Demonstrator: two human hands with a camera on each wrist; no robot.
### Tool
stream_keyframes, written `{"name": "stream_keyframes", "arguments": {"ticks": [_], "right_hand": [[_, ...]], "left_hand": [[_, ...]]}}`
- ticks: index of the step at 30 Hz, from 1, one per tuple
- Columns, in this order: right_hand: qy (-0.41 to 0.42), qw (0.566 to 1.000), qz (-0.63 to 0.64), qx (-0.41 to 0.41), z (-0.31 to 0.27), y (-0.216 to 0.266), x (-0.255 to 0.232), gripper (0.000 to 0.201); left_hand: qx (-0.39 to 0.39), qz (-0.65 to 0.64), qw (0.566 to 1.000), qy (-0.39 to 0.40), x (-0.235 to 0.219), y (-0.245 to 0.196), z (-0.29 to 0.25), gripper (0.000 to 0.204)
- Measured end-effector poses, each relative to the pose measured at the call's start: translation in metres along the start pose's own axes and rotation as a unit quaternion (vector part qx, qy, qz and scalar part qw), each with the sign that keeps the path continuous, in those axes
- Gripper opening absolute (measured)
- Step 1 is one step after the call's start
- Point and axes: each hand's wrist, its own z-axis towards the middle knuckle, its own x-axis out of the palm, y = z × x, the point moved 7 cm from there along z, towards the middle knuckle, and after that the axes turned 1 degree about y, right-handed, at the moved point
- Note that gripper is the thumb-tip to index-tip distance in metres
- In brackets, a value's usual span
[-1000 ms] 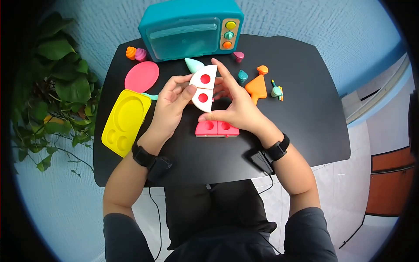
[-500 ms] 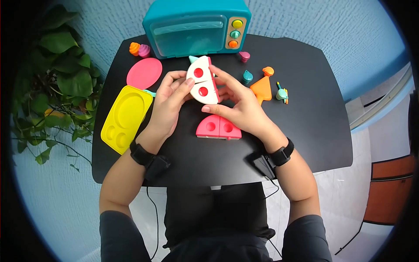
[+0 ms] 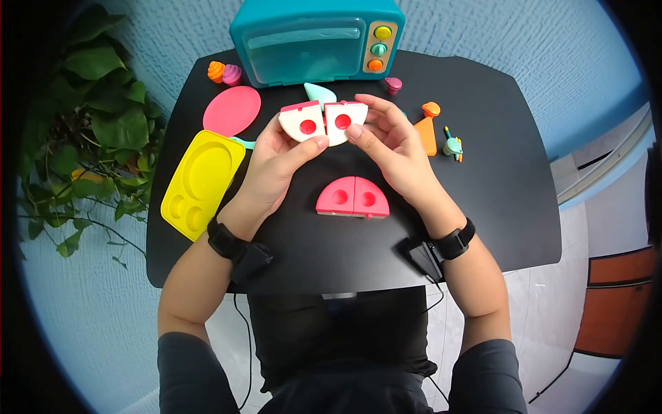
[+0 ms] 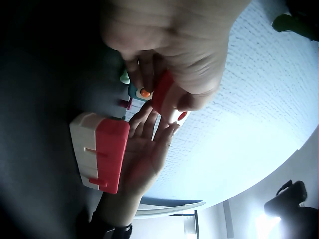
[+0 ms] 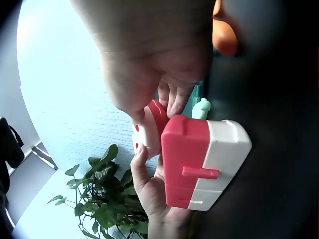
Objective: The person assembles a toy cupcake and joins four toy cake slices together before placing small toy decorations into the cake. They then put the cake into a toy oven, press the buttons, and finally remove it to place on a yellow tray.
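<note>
Nearest the body, black straps at the left wrist (image 3: 227,240) and right wrist (image 3: 453,243). Between and slightly beyond the straps, resting on the black surface (image 3: 331,259): a pink half-round (image 3: 353,196) of two adjoining wedges, round hollow in each top, pale layer beneath, small pink pin (image 5: 200,172) on the flat side. Straight edge toward the body, curve away, long axis side to side; lying to the body side of both hands, roughly midway, with neither hand clearly nearer. Farther out, gripped between thumb and fingers of the left hand (image 3: 276,162): a white wedge (image 3: 296,121) with a round red spot. Gripped likewise in the right hand (image 3: 393,141), thumb on the white face: a matching wedge (image 3: 338,119). Key relation, by judgement: the narrow slot between these held pieces, side by side, inner edges facing, curved rims toward the body and straight red edges away, opposite to the half-round; contact at the lower end of the slot impossible to tell. Just past the wedges, a mint pointed piece (image 3: 318,94). Off to the left, a yellow tray (image 3: 207,159), then a pink plate (image 3: 232,110); off to the right, an orange triangular piece (image 3: 427,136). Farthest, against the textured wall, a teal toy oven (image 3: 303,52).
</note>
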Motion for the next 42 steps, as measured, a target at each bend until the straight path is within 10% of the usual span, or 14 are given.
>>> {"name": "stream_keyframes", "arguments": {"ticks": [42], "right_hand": [[-0.001, 0.999, -0.032, -0.025, -0.0018, -0.0008, -0.0016, 0.057]], "left_hand": [[-0.009, 0.050, 0.998, 0.031, 0.0097, 0.0015, -0.0037, 0.042]]}}
